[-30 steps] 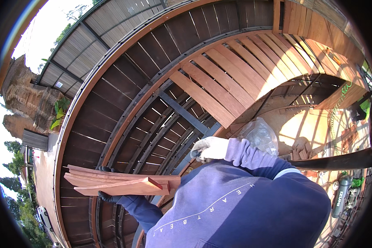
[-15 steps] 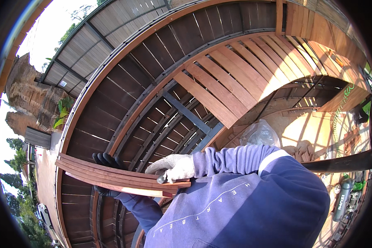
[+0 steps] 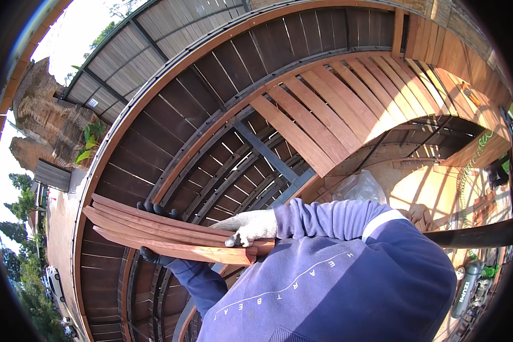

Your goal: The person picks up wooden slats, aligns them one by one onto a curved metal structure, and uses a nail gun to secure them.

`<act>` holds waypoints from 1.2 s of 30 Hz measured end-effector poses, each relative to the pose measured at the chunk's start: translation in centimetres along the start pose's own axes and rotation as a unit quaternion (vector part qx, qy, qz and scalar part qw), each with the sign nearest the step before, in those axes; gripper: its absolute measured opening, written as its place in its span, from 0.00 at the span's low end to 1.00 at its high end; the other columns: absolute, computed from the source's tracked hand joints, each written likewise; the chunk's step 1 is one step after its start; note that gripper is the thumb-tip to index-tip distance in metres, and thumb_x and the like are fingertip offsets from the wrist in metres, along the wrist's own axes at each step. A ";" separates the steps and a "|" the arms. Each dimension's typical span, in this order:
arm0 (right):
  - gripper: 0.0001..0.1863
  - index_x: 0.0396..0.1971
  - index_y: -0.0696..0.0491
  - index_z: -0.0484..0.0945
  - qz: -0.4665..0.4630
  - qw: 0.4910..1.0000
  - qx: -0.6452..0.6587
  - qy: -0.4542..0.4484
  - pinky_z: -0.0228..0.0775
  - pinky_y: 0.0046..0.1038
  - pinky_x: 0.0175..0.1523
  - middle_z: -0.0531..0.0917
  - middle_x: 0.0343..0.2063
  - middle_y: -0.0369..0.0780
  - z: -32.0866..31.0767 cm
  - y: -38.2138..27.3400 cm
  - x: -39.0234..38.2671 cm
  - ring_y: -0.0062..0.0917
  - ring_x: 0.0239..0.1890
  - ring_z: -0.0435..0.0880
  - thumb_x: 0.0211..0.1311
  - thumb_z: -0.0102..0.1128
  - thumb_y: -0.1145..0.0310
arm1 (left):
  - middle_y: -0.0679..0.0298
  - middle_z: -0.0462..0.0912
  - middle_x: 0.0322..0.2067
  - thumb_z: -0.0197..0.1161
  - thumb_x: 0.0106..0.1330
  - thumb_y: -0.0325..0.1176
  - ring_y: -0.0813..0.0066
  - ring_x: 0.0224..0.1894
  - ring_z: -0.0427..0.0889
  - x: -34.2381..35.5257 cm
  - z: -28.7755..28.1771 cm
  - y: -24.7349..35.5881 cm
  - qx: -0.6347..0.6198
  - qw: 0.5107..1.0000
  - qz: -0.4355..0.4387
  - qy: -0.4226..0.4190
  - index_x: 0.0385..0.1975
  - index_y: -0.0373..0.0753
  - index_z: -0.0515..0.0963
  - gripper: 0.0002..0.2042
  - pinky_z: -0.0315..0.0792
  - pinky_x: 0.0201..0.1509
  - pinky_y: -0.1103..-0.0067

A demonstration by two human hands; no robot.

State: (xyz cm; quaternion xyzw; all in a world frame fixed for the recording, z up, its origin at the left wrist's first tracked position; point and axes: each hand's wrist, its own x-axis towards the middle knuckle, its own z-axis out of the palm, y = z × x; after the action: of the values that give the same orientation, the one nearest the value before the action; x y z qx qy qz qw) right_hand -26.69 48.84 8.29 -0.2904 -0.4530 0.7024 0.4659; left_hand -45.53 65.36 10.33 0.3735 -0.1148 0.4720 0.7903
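Left of the slatted deck (image 3: 325,111), a bundle of boards (image 3: 165,229) is up in both hands!
Right arm (image 3: 322,219) folds across, right hand (image 3: 252,228) gripping the deck-side end; left hand (image 3: 158,210) supports from underneath, fingers (image 3: 148,207) grasping around the edges.

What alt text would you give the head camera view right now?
A person holds a stack of reddish wooden boards, the dark-gloved left hand cupping it from below and the pale-gloved right hand resting on its right end. Beyond, spaced wooden slats form a curved, partly sunlit row beside a dark framework.
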 end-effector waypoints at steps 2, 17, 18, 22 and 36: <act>0.36 0.67 0.54 0.61 -0.039 0.988 -0.141 0.041 0.69 0.29 0.57 0.79 0.50 0.43 1.5 -2.3 -0.9 0.26 0.50 0.77 0.62 0.59 0.56 | 0.53 0.51 0.71 0.58 0.57 0.57 0.56 0.71 0.55 -0.1 0.8 -0.1 -0.022 0.999 -0.017 0.031 0.72 0.41 0.43 0.47 0.52 0.71 0.49; 0.37 0.61 0.57 0.65 -0.122 0.946 0.272 0.127 0.77 0.37 0.43 0.78 0.43 0.50 -3.6 -1.5 -9.2 0.35 0.38 0.81 0.50 0.70 0.68 | 0.49 0.64 0.64 0.54 0.60 0.52 0.56 0.64 0.67 -3.9 -1.8 2.0 0.047 0.990 0.042 0.128 0.69 0.35 0.51 0.41 0.69 0.64 0.60; 0.37 0.59 0.59 0.66 -0.139 0.937 0.296 0.122 0.76 0.36 0.43 0.78 0.41 0.50 -4.0 -0.9 -10.4 0.36 0.38 0.80 0.48 0.71 0.67 | 0.49 0.64 0.64 0.54 0.59 0.52 0.56 0.64 0.67 -4.3 -2.3 2.2 0.051 0.988 0.050 0.135 0.69 0.35 0.51 0.41 0.69 0.64 0.59; 0.38 0.53 0.65 0.68 -0.144 0.911 0.349 0.168 0.72 0.37 0.43 0.77 0.38 0.50 -4.6 1.5 -14.5 0.37 0.37 0.79 0.42 0.72 0.63 | 0.47 0.63 0.64 0.54 0.59 0.52 0.56 0.64 0.67 -5.4 -4.0 2.7 0.038 0.983 0.074 0.162 0.70 0.36 0.50 0.41 0.69 0.63 0.57; 0.43 0.61 0.54 0.69 -0.219 0.578 -0.594 0.515 0.74 0.37 0.47 0.77 0.42 0.48 -6.2 2.7 -15.6 0.39 0.43 0.79 0.36 0.71 0.74 | 0.49 0.71 0.58 0.62 0.52 0.52 0.52 0.60 0.73 -3.2 -1.6 1.2 0.014 0.983 0.038 0.179 0.66 0.38 0.58 0.42 0.74 0.55 0.51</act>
State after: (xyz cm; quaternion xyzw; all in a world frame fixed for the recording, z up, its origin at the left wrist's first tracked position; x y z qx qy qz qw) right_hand -16.37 36.33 3.06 -0.7071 -0.5028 -0.1143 0.4839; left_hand -48.50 64.73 8.11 0.2894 0.0213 0.5630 0.7739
